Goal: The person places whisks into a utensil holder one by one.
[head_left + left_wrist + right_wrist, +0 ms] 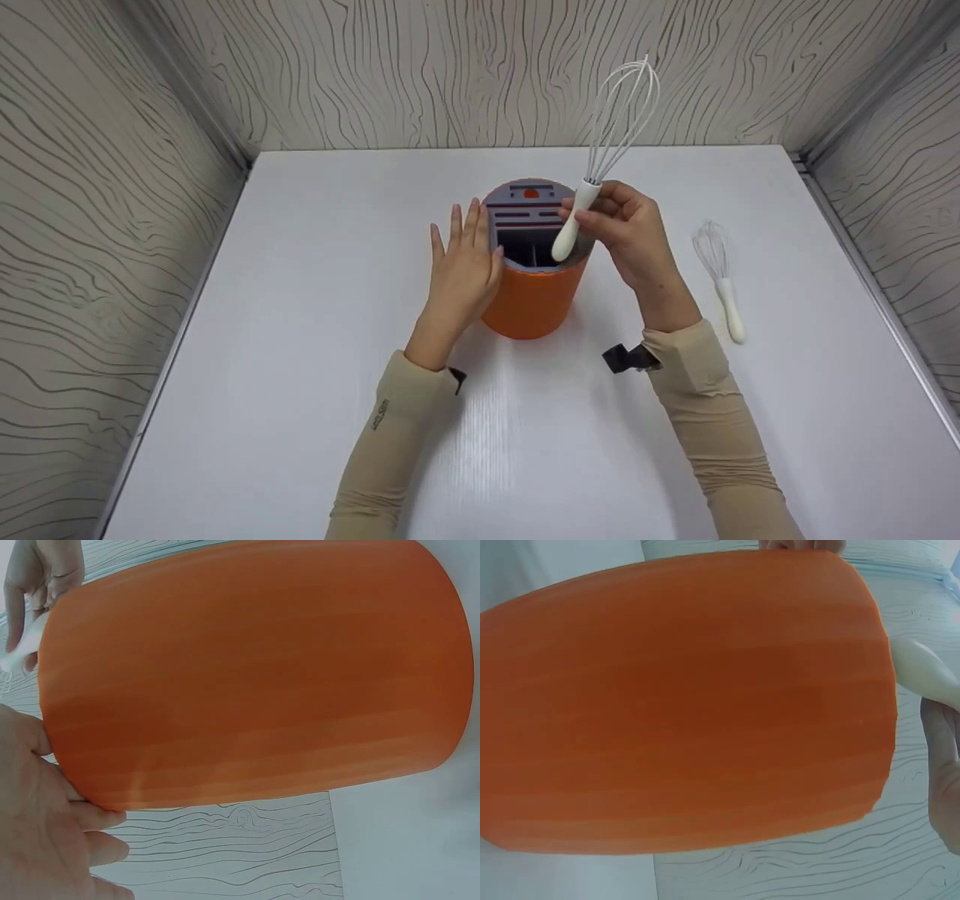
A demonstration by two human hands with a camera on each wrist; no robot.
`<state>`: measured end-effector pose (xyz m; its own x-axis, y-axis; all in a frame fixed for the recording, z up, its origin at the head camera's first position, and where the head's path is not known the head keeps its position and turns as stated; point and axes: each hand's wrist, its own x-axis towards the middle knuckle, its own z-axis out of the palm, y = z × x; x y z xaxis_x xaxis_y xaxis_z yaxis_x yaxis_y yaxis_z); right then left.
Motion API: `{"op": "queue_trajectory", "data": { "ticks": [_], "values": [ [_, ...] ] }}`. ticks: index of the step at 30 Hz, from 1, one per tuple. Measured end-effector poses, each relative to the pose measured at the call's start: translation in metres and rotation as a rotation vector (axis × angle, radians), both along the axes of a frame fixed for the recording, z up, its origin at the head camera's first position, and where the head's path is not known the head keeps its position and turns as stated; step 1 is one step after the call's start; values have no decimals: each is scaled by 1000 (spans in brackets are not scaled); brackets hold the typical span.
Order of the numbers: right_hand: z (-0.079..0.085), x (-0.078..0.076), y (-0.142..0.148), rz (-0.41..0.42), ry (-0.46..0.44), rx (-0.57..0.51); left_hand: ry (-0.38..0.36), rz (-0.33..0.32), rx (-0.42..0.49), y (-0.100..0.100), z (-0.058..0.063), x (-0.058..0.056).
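Observation:
An orange utensil holder with a grey slotted top stands upright on the table. My left hand rests against the left side of its rim, fingers straight. Above the holder's right side, my right hand pinches a whisk by its white handle between thumb and fingers. The wire loops point up and back, and the handle's end hangs over the large dark compartment at the front. In the right wrist view the whisk handle shows just past the holder's rim.
A second, smaller whisk with a white handle lies on the white table to the right of my right hand. Wood-grain panels enclose the table at the back and both sides.

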<state>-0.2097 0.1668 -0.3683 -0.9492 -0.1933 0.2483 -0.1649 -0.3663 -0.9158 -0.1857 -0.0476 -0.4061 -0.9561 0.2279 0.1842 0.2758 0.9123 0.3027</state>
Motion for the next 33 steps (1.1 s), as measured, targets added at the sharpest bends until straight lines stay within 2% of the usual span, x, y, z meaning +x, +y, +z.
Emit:
{"op": "queue_trajectory", "data": {
  "ticks": [13,20,33],
  "values": [
    [-4,-2,-23,-35,8,83,8,-6,16,0,-1,-1],
    [-6,0,-31,-73,107,207,11,-9,29,-1,-2,-1],
    [-7,3,-39,-88,160,257,13,-16,51,-1,-2,0]
  ]
}}
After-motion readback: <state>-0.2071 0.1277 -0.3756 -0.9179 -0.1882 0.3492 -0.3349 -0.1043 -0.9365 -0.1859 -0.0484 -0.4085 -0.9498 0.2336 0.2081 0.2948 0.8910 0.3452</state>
